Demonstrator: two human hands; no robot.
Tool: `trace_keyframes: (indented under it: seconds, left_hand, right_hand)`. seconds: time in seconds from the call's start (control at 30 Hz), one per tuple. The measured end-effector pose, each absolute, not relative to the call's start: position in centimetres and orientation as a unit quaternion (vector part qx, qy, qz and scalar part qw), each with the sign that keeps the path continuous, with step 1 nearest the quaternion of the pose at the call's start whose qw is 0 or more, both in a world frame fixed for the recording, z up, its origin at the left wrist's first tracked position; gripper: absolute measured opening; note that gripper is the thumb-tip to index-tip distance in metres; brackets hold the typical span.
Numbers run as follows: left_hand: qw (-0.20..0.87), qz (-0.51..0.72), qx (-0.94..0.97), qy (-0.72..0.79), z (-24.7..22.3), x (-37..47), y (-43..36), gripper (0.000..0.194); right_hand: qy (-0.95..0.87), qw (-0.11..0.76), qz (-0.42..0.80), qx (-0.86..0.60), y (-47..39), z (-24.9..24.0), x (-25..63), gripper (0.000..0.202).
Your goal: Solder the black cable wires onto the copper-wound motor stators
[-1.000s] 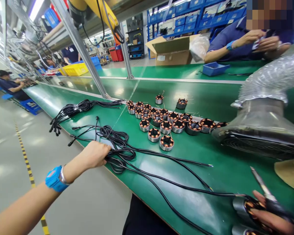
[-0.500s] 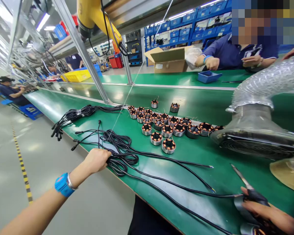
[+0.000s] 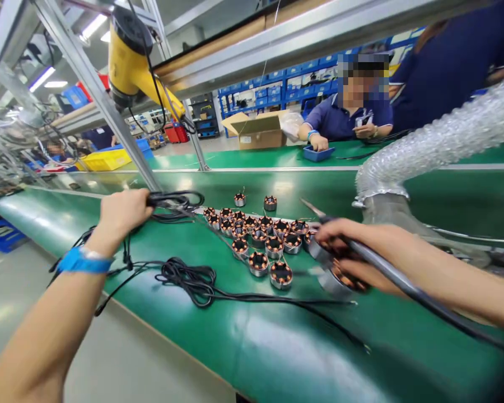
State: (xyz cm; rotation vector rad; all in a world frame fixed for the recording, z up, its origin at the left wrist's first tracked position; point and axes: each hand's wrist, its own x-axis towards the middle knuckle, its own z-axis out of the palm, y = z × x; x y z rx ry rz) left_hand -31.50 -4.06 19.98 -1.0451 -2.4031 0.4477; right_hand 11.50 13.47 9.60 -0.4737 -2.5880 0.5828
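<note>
My left hand (image 3: 128, 210) is closed round a looped black cable (image 3: 176, 200), raised over the left part of the green table. On the right, my right hand (image 3: 340, 246) holds a dark-handled soldering iron (image 3: 313, 207) with its tip pointing up and left. Blurred metal-and-copper coil rings (image 3: 336, 277) are under its fingers. Between the hands stand several copper-wound rings (image 3: 258, 263) in uneven rows. Nearer the front edge lies another coiled black cable (image 3: 189, 280), its bare ends reaching right.
A ribbed silver duct (image 3: 437, 134) comes in from the right. A metal post (image 3: 96, 95) rises at the left, near a yellow robot arm (image 3: 128, 67). Across the table a person (image 3: 340, 120) sits by a blue tray (image 3: 318, 153) and a cardboard box (image 3: 260, 131).
My left hand has lifted a cable up and away from the front edge. My right hand, with the soldering iron, has moved left and back to the rings. The view has shifted.
</note>
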Motion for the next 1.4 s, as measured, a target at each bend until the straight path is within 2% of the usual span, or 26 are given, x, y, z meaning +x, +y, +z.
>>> trace_keyframes:
  seconds: [0.07, 0.1, 0.2, 0.3, 0.4, 0.57, 0.77, 0.87, 1.0, 1.2, 1.4]
  left_hand:
    - [0.269, 0.116, -0.395, -0.871, 20.7, -32.2, 2.8, 0.034]
    - [0.282, 0.046, -0.4, -0.871, 21.0, -32.4, 6.2, 0.032]
    - [0.3, -0.021, -0.418, -0.857, 20.9, -32.4, 15.1, 0.037]
    - [0.267, -0.051, -0.438, -0.857, 18.6, -32.2, 21.5, 0.037]
    - [0.183, -0.047, -0.477, -0.858, 14.2, -32.8, 25.0, 0.036]
    - [0.06, -0.027, -0.497, -0.865, 7.3, -36.3, 25.6, 0.034]
    - [-0.057, -0.003, -0.453, -0.89, 3.7, -38.8, 25.3, 0.035]
    - [-0.076, -0.001, -0.409, -0.909, 3.3, -38.9, 25.4, 0.037]
    - [-0.099, 0.0, -0.377, -0.921, 3.8, -38.9, 24.8, 0.037]
    - [-0.125, 0.011, -0.359, -0.925, 4.8, -38.6, 23.3, 0.03]
    - [-0.075, 0.031, -0.356, -0.931, 6.9, -37.3, 22.4, 0.036]
  right_hand:
    - [-0.945, 0.198, 0.187, -0.182, 17.4, 12.8, 6.9, 0.039]
    - [-0.949, 0.188, 0.149, -0.203, 19.6, 14.1, 4.6, 0.043]
    - [-0.942, 0.17, 0.064, -0.282, 26.6, 16.1, -1.7, 0.046]
    - [-0.92, 0.148, 0.032, -0.362, 32.5, 14.9, -5.7, 0.039]
    - [-0.893, 0.103, 0.03, -0.437, 36.6, 11.5, -7.2, 0.033]
    - [-0.834, 0.036, 0.055, -0.548, 40.2, 5.9, -5.7, 0.031]
    - [-0.81, 0.062, 0.058, -0.58, 39.7, 5.5, -8.1, 0.035]
    - [-0.853, 0.099, 0.086, -0.506, 36.8, 5.5, -12.3, 0.036]
    - [-0.892, 0.104, 0.152, -0.413, 32.6, 4.4, -16.3, 0.032]
    - [-0.894, 0.111, 0.187, -0.393, 31.2, 3.7, -17.2, 0.033]
    - [-0.903, 0.115, 0.174, -0.376, 30.1, 4.6, -16.2, 0.03]
